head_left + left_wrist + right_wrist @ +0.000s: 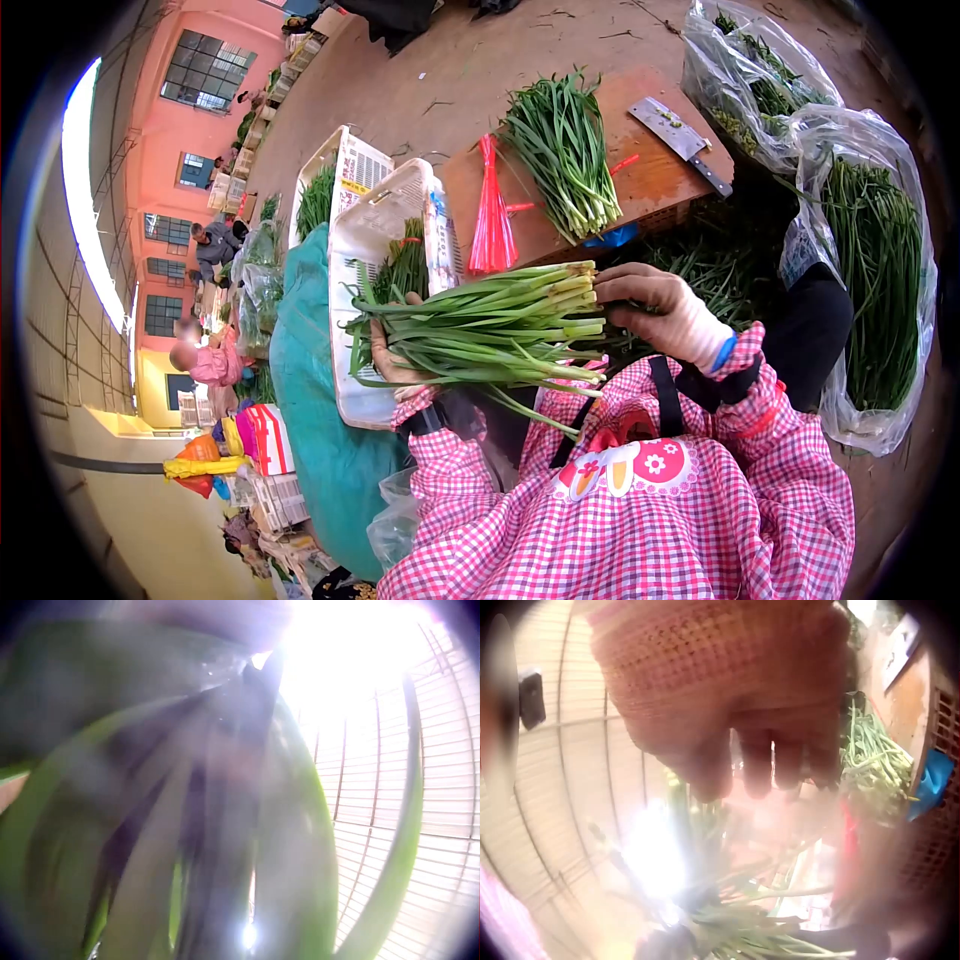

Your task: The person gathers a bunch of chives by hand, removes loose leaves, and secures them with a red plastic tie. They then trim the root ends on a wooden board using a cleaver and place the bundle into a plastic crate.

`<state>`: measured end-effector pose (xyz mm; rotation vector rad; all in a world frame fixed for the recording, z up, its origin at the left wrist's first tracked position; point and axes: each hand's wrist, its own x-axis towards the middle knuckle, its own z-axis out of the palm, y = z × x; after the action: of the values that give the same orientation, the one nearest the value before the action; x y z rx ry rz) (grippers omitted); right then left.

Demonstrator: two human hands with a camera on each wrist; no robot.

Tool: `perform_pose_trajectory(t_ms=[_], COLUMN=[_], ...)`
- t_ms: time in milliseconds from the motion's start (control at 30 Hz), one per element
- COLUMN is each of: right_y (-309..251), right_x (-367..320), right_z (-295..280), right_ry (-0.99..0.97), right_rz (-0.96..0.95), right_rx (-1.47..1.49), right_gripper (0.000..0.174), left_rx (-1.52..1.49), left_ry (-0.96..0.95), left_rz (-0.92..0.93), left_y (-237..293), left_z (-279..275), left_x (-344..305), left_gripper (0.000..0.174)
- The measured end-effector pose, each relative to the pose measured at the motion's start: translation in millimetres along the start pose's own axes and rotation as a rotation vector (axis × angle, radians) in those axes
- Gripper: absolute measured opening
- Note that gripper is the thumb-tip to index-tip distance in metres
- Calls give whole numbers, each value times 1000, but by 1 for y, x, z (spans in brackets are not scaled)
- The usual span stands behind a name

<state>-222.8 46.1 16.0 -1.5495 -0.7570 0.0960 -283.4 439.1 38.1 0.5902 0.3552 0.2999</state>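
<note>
My left hand grips a thick bunch of garlic chives from below near its leafy end. The bunch lies sideways in front of my chest, its pale stem ends pointing right. Close-up leaves fill much of the left wrist view and hide that hand's fingers. My right hand, in a whitish glove with bare-looking fingers, is at the stem ends, fingers extended and touching or nearly touching them. The right wrist view shows its fingers pointing down over the blurred, glare-washed stems.
On a wooden board lie another chive bunch, a cleaver and red plastic ties. A white basket with greens stands at left beside green cloth. Plastic bags of chives stand at right. A person sits farther off.
</note>
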Motion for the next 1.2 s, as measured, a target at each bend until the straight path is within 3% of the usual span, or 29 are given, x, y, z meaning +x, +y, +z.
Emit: perform_pose_trajectory(t_ms=[67, 200, 300, 400, 467, 567, 600, 633, 667, 733, 833, 867, 933, 1000, 1067, 1133, 1200], right_y=[9, 10, 18, 33, 30, 27, 21, 28, 28, 45, 26, 25, 8, 2, 10, 12, 22], right_x=[5, 21, 21, 10, 4, -13, -21, -33, -41, -53, -52, -43, -21, 1, 13, 30, 29], right_z=[12, 23, 29, 37, 28, -15, -32, -46, -60, -85, -70, -63, -41, -22, -3, 10, 25], right_ry=[11, -26, 94, 135, 51, -81, -116, -141, -207, -589, -122, -107, -89, -211, -280, -370, -274], right_rz=[-47, -169, -234, -4, 183, 265, 406, 452, 647, 475, 304, 343, 429, 445, 454, 567, 547], right_rx=[-86, -186, -121, 92, 393, 374, 392, 345, 204, -564, -647, -391, 136, 357, 560, 477, 492], right_gripper=[42, 39, 33, 27, 17, 17, 13, 14, 18, 38, 59, 71, 71, 67, 61, 52, 40], left_rx=[20, 220, 304, 291, 309, 295, 274, 307, 306, 305, 235, 187, 243, 213, 95, 150, 106], left_ry=[142, 54, 215, 248, 227, 286, 301, 287, 287, 287, 134, 45, 68, 75, 75, 100, 103], left_rz=[2, -9, 70, 113, 128, 147, 111, 123, 133, 158, 68, 17, 69, 60, -11, 22, -5], left_y=[-4, -17, -20, -24, -24, -15, -10, -8, -6, -3, 2, 4, 1, -3, -6, -9, -8], left_z=[6, 16, 13, 8, 8, -3, -3, -3, -5, -4, -12, -18, -25, -20, -4, 8, 9], left_x=[-2, -15, -17, -22, -26, -20, -21, -22, -22, -22, -18, -17, -14, -11, -16, -18, -17], left_gripper=[38, 49, 50, 46, 45, 47, 47, 48, 48, 48, 45, 44, 42, 41, 40, 40, 41])
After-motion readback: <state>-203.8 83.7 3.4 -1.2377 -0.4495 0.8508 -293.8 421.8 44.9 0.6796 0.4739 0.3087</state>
